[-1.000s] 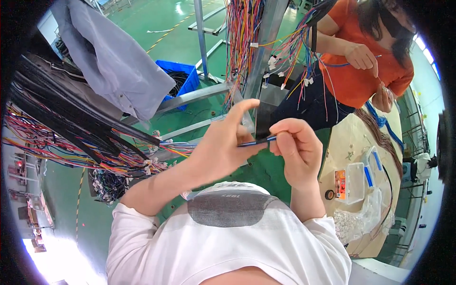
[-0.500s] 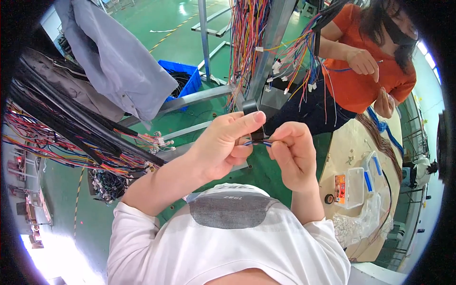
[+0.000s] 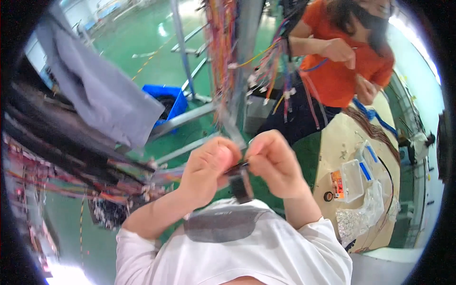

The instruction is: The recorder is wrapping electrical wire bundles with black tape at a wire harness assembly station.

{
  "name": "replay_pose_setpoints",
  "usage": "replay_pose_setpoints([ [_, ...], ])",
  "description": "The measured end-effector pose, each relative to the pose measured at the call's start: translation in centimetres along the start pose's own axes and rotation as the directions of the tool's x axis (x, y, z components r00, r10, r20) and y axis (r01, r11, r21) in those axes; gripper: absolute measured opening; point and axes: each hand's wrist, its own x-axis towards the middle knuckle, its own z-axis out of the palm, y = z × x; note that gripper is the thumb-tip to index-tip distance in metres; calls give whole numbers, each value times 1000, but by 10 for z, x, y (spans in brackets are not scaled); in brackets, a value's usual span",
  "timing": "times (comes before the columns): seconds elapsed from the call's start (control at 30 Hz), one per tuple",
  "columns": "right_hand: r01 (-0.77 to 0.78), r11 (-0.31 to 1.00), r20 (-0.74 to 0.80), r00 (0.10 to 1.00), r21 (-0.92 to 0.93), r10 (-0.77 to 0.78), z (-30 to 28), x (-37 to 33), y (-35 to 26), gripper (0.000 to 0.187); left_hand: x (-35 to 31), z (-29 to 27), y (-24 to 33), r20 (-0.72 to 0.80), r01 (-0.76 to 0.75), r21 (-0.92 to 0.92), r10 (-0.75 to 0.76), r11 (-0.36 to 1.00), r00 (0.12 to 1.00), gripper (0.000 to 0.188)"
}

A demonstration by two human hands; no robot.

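Observation:
In front of my chest, both hands are closed around a short run of thin wires, which are mostly hidden by my fingers. My left hand [image 3: 206, 164] pinches one side, thumb on top. Opposite it, my right hand [image 3: 278, 166] has thumb and fingertips pressed together at the other side, close to the left fingertips. A roll of black tape [image 3: 241, 186] hangs between and just below my hands, its strip leading up to the wires. Motion blurs the fingers and the roll.
A person in orange [image 3: 327, 71] stands across, handling a blue wire. Wire bundles [image 3: 221, 52] hang on a metal frame; thick black harnesses and a grey cloth [image 3: 95, 85] are at left. A blue crate [image 3: 178, 107] sits behind. The table [image 3: 327, 147] at right holds a clear box [image 3: 352, 180].
The tape roll has swung from above the wires to below them, toward me. My hands have turned and moved closer together. The view has shifted slightly.

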Motion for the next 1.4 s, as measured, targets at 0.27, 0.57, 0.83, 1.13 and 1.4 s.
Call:
replay_pose_setpoints([
  [0.27, -81, 961, 153, 980, -265, 125, 3, 4, 10, 9, 2, -8, 15, 157, 245, 463, -351, 852, 923, 15],
  [0.57, -276, 961, -20, 961, 29, 276, 5, 3, 28, 8, 5, -26, -4, 557, -622, 766, 316, 162, 768, 21],
  [0.83, -229, 971, -57, 971, 65, 233, 19, 7, 31, 12, 11, -39, -6, 736, -705, 666, 374, -246, 564, 14],
  [1.13, 18, 971, 137, 990, -238, 15, 5, -1, 18, 15, -9, -26, -7, 499, -602, 772, 393, 204, 772, 14],
  [1.4, 94, 910, 128, 991, -404, -46, 11, 4, 19, 12, -10, -28, -6, 406, -522, 830, 431, 196, 806, 17],
])
